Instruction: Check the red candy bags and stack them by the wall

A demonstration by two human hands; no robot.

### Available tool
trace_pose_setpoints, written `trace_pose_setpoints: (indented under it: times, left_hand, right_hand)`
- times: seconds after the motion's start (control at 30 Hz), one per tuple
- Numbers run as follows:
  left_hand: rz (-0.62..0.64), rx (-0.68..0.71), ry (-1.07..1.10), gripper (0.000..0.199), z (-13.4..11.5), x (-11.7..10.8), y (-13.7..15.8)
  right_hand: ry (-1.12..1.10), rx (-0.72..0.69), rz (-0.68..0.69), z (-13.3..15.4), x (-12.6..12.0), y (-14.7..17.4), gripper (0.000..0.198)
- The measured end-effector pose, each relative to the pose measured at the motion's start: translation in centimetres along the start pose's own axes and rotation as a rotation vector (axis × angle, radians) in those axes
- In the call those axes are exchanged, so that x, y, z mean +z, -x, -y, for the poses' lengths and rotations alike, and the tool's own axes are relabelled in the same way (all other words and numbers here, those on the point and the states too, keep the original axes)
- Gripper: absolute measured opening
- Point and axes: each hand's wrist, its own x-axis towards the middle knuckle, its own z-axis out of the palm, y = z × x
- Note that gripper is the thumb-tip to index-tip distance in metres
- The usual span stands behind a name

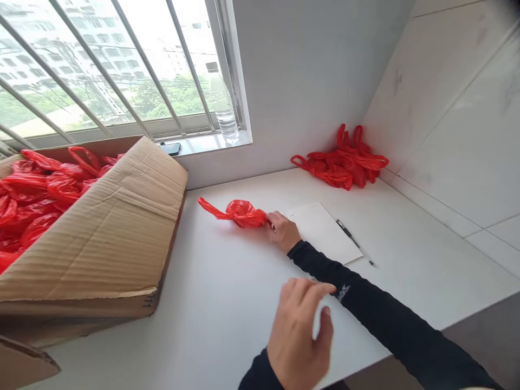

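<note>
A knotted red plastic bag [246, 213] lies on the white tabletop, a strip of it stretched toward the left. At its right end, the fingertips of my right hand [283, 229] pinch the plastic. My left hand [303, 330] is held in the foreground, lower in view, with thumb and index finger apart and nothing between them. It is apart from the bag, close to the black sleeve [357, 292] of my right arm. A sheet of white paper [325, 233] lies partly beneath my right wrist, with a black pen [349, 234] along its right edge.
On the left, an open cardboard box [117, 216] is heaped with red plastic bags [52, 184]. Another pile of red bags [345, 160] lies in the back corner against the wall. A water bottle [223, 108] and a phone [170, 148] rest on the sill of the barred window.
</note>
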Motion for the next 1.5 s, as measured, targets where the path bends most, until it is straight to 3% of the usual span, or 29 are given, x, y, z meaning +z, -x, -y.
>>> trace_pose_setpoints:
  times: [0.1, 0.17, 0.27, 0.33, 0.37, 0.47, 0.53, 0.63, 0.7, 0.8, 0.93, 1.13, 1.23, 1.37, 1.5]
  left_hand:
    - [-0.304, -0.091, -0.257, 0.037, 3.3, -5.9, -0.3]
    - [-0.421, -0.076, -0.496, 0.039, 5.1, -9.1, -0.5]
    - [-0.253, -0.06, -0.623, 0.032, 6.8, -11.1, -0.7]
    - [-0.097, -0.09, -0.553, 0.018, 7.3, -10.9, -0.7]
    - [-0.053, -0.106, -0.51, 0.017, 7.4, -10.5, -0.6]
    - [-0.046, -0.134, -0.432, 0.019, 6.9, -9.4, -0.1]
    - [-0.076, -0.142, -0.4, 0.017, 6.0, -8.9, 0.4]
    - [-0.074, -0.14, -0.41, 0.011, 4.9, -8.6, 1.3]
    - [-0.045, -0.132, -0.452, 0.012, 4.4, -8.2, 1.8]
    - [-0.046, -0.156, -0.48, 0.011, 4.3, -7.2, 2.3]
    - [-0.093, -0.205, -0.464, 0.015, 4.0, -6.6, 2.8]
    - [-0.293, -0.306, -0.458, 0.016, 3.9, -9.1, 4.6]
    - [-0.313, -0.297, -0.409, 0.013, 4.0, -9.4, 4.9]
    - [-0.228, -0.224, -0.383, 0.024, 3.5, -7.9, 4.1]
    - [-0.196, -0.165, -0.431, 0.009, 3.7, -7.6, 3.8]
  right_hand:
    - [-0.171, -0.019, 0.05, 1.0, -2.6, 2.8, 0.018]
    - [-0.291, -0.031, 0.15, 1.3, -4.7, 4.6, 0.021]
    - [-0.421, -0.025, 0.32, 0.9, -7.3, 6.7, 0.025]
    - [-0.454, 0.009, 0.372, 0.6, -8.4, 7.6, 0.022]
    - [-0.445, 0.044, 0.334, 0.6, -8.8, 8.0, 0.02]
    - [-0.318, 0.091, 0.043, 1.5, -9.1, 9.1, 0.033]
    - [-0.238, -0.013, -0.076, 2.7, -9.0, 9.8, 0.034]
    - [-0.146, -0.233, 0.005, 4.2, -8.5, 10.4, 0.034]
    - [-0.059, -0.287, 0.081, 4.5, -8.1, 10.6, 0.026]
    - [-0.006, -0.267, 0.169, 4.1, -7.8, 10.8, 0.01]
    - [-0.016, -0.249, 0.226, 3.2, -8.4, 11.5, 0.01]
    - [-0.021, 0.005, 0.144, 1.6, -11.2, 12.1, 0.019]
    - [-0.109, 0.093, 0.144, 2.2, -11.5, 12.2, 0.018]
    - [-0.133, 0.001, 0.17, 4.0, -10.2, 11.7, 0.028]
    - [-0.137, -0.053, 0.217, 4.6, -9.5, 11.0, 0.012]
